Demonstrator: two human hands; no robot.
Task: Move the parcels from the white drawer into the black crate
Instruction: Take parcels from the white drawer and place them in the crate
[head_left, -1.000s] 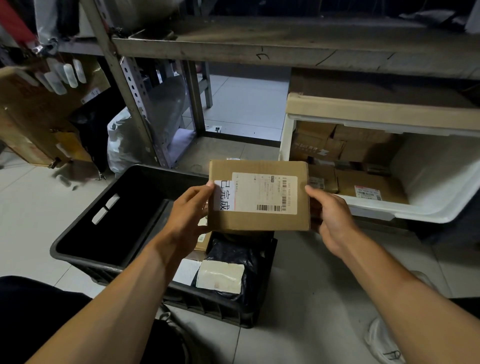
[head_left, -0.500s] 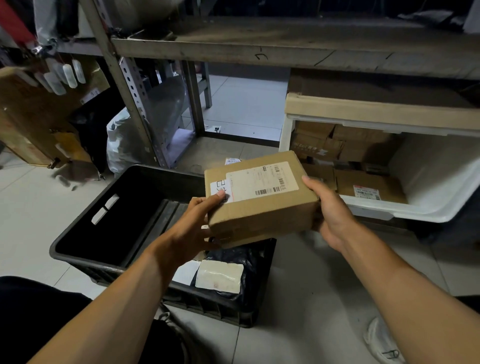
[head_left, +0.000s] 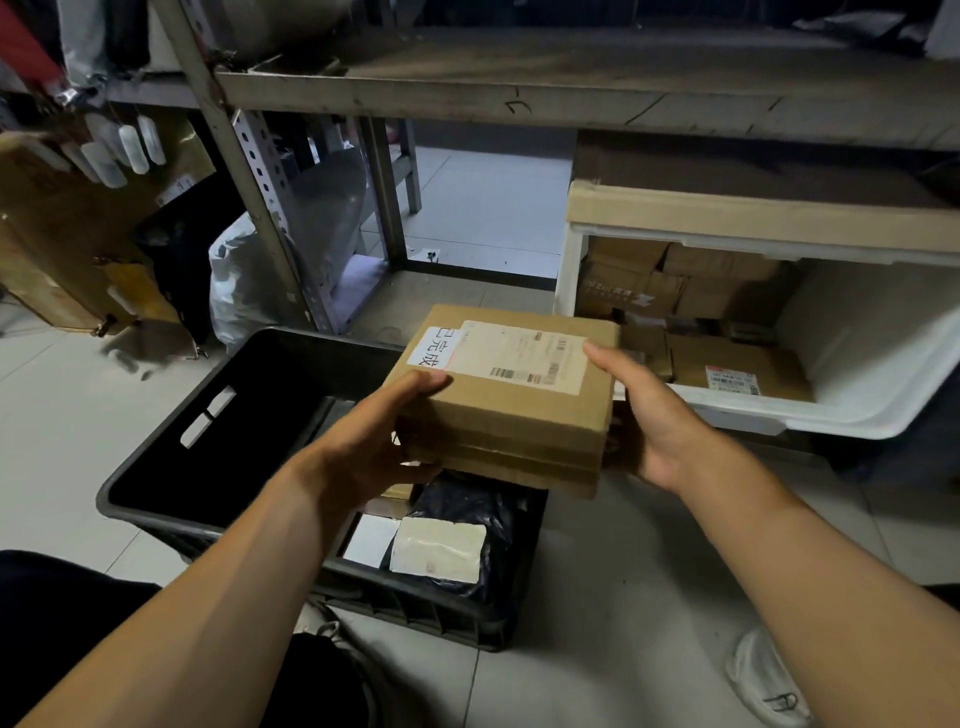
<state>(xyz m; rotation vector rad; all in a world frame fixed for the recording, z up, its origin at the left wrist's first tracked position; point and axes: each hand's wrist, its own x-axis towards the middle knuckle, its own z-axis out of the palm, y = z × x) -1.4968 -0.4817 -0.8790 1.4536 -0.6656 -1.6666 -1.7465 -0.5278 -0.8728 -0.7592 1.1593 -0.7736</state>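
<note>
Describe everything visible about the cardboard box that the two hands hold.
The box is plain brown cardboard, flat and rectangular. A white shipping label with barcodes lies on its top, with a smaller white sticker bearing black characters beside it. It is closed, tilted with the label facing up and toward the camera, held in the air over the crate. The left hand and right hand grip opposite sides.

Between the two hands sits a matt brown cardboard parcel (head_left: 511, 410), its top bearing a smooth paper label (head_left: 519, 356). Below the left hand (head_left: 363, 447) the black crate (head_left: 171, 462) is dull moulded plastic — inside it, under the parcel, lies a glossy, crinkled black plastic bag (head_left: 467, 509). Beyond the right hand (head_left: 660, 421) the white drawer (head_left: 883, 358) looks smooth, faintly shiny plastic, holding more matt cardboard boxes (head_left: 727, 364). Above both hands runs a scuffed, rough shelf board (head_left: 571, 78) on perforated metal uprights (head_left: 260, 171).
</note>
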